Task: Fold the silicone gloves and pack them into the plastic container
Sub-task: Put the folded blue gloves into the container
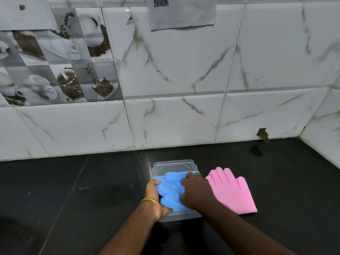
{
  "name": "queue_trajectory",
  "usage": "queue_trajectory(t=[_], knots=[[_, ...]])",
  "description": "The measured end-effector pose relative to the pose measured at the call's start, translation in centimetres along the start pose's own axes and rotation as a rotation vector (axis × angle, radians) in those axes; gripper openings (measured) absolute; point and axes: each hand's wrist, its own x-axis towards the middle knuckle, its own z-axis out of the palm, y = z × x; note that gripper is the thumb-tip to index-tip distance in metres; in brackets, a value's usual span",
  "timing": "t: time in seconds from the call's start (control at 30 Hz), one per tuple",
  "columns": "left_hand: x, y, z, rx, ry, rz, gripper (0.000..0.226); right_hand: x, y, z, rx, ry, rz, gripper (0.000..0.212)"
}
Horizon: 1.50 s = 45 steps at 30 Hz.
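Two gloves: one blue (172, 190), one pink (232, 190).
Blue glove: bunched over the clear box (181, 216), covering most of its opening; part of it drapes onto the lid behind.
Box: on the black counter (73, 199), only its near wall and rim edge show under the hands.
Lid (173, 165): clear, just behind the box, toward the wall; near edge hidden by the blue glove.
Left hand (153, 196): at the box's left side, fingers curled round the blue glove's left edge; gold bangle (151, 201) on the wrist.
Right hand (196, 190): on top of the blue glove, fingers bent and pressing it down; ring (198, 175) on one finger.
Pink glove: flat on the counter, just right of the box, fingers toward the wall; its left edge is hidden by the right hand and forearm.
Wall (184, 70): white marbled tiles, coffee-print tiles upper left, a QR sheet (181, 11) taped high.
Tile gap (263, 134): small broken hole at the counter line, well right.
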Motion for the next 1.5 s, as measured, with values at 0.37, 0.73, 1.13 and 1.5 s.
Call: queue_trajectory(t=[0.37, 0.73, 1.13, 1.5], knots=[[0.5, 0.3, 1.3, 0.221, 0.213, -0.020, 0.035, 1.2, 0.2, 1.3, -0.119, -0.099, -0.059, 0.055], [-3.3, 2.2, 2.5, 0.558, 0.157, 0.014, 0.030, 1.6, 1.0, 2.6, -0.036, -0.128, -0.066, 0.037], [-0.4, 2.0, 3.4, 2.251, -0.039, 0.690, 0.026, 3.4, 0.6, 0.4, -0.093, -0.334, -0.080, 0.062], [2.8, 0.6, 2.0, 2.238, -0.012, 0.377, 0.084, 3.2, 1.3, 1.4, -0.121, -0.299, -0.144, 0.074]])
